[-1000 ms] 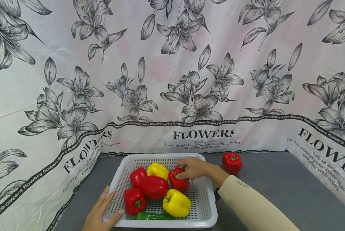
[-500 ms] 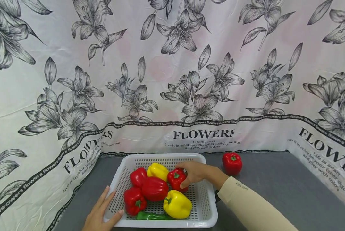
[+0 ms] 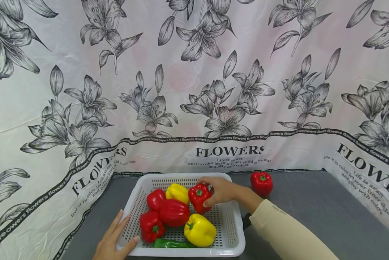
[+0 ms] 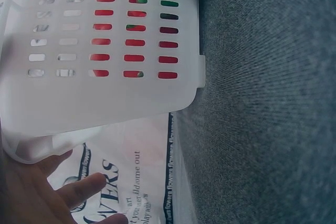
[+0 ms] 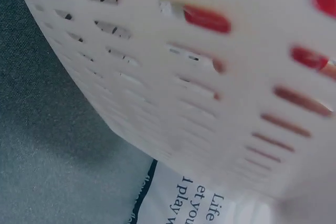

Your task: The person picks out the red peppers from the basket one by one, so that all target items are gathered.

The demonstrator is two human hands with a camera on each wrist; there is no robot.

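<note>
In the head view my right hand (image 3: pixel 221 190) grips a red bell pepper (image 3: pixel 199 197) from its right side, inside the white slotted basket (image 3: pixel 236 231). My left hand (image 3: pixel 114 234) lies against the basket's left rim with its fingers extended; the left wrist view shows those fingers (image 4: pixel 79 190) beside the basket wall. Around the gripped pepper are a yellow bell pepper (image 3: pixel 177 193) behind and another yellow bell pepper (image 3: pixel 200 230) in front. Several more red bell peppers (image 3: pixel 174 212) fill the left half. A long green pepper (image 3: pixel 175 243) lies along the front. Through the right wrist view's slots only bits of red show.
One red bell pepper (image 3: pixel 261 183) stands outside the basket, on the grey tabletop (image 3: pixel 311 206) behind my right forearm. A white flower-print curtain (image 3: pixel 194 108) closes off the back and both sides.
My right hand's fingers have shifted from the top of the red bell pepper to around its side. The pepper has risen slightly and tilted. My left hand stays at the rim.
</note>
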